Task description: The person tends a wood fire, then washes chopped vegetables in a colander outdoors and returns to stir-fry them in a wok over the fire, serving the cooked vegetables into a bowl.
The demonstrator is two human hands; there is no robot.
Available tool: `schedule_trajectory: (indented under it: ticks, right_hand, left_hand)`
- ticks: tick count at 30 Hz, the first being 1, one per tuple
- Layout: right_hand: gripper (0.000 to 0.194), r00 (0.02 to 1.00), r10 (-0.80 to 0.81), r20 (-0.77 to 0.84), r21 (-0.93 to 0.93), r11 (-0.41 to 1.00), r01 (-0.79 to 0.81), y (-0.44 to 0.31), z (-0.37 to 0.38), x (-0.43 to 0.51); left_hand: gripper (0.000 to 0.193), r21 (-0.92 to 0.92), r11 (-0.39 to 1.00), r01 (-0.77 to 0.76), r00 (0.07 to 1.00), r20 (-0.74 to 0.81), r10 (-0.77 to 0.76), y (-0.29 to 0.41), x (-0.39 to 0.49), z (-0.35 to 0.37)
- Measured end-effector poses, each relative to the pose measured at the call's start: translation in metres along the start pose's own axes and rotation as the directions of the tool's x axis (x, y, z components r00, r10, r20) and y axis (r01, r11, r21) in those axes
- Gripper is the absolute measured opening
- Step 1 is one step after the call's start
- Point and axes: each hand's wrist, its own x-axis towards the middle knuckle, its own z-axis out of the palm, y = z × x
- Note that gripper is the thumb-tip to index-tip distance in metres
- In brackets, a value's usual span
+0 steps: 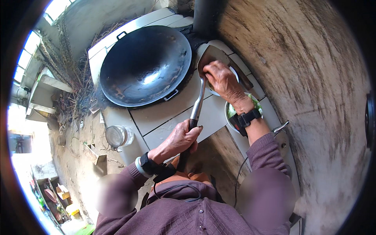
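My left hand (183, 136) is closed around the dark handle of a metal wok spatula (198, 105). The spatula's broad blade is raised over the white tiled stove top, right of the wok. My right hand (221, 79) has its bent fingers at the base of the blade; whether they hold anything I cannot tell. Partly hidden beneath that hand is a white dish (234, 73). Below my right wrist stands a white bowl with shredded green and pale vegetables (256, 103). A large dark wok (141, 67) with two loop handles sits in the stove, with no food visible inside.
A glass jar with a lid (116, 136) stands on the stove's left part. A cleaver-like wooden handle (242, 73) lies beside the dish. Dry brushwood (76, 73) is piled behind the wok at left. The stained wall (293, 58) rises close on the right.
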Motion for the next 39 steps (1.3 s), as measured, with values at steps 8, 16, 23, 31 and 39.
schedule_trajectory:
  ticks: [8,16,23,31,39]
  right_hand:
    - [0.011,0.984,0.108,0.139,-0.446,0.894,-0.035,0.041,0.006,-0.031]
    - [0.011,0.916,0.400,-0.030,-0.337,0.859,-0.386,0.044,0.006,-0.044]
    - [0.005,0.975,0.194,-0.112,-0.374,0.900,-0.223,0.036,0.021,-0.030]
    - [0.011,0.755,0.651,0.079,-0.433,0.705,-0.562,0.057,0.015,-0.056]
    - [0.017,0.716,0.678,-0.167,0.210,0.734,-0.646,-0.033,-0.081,-0.102]
  left_hand:
    - [0.028,0.010,1.000,0.013,0.999,-0.052,-0.012,-0.001,0.006,-0.010]
    - [0.028,-0.017,0.998,0.055,0.996,-0.073,-0.056,-0.004,0.007,-0.014]
    - [0.030,0.025,0.999,0.023,0.998,-0.065,-0.021,-0.002,-0.002,-0.009]
    - [0.028,-0.067,0.997,0.033,0.991,-0.129,-0.041,-0.014,-0.012,-0.018]
    - [0.029,-0.516,0.849,-0.119,0.961,-0.274,-0.032,-0.029,-0.002,-0.041]
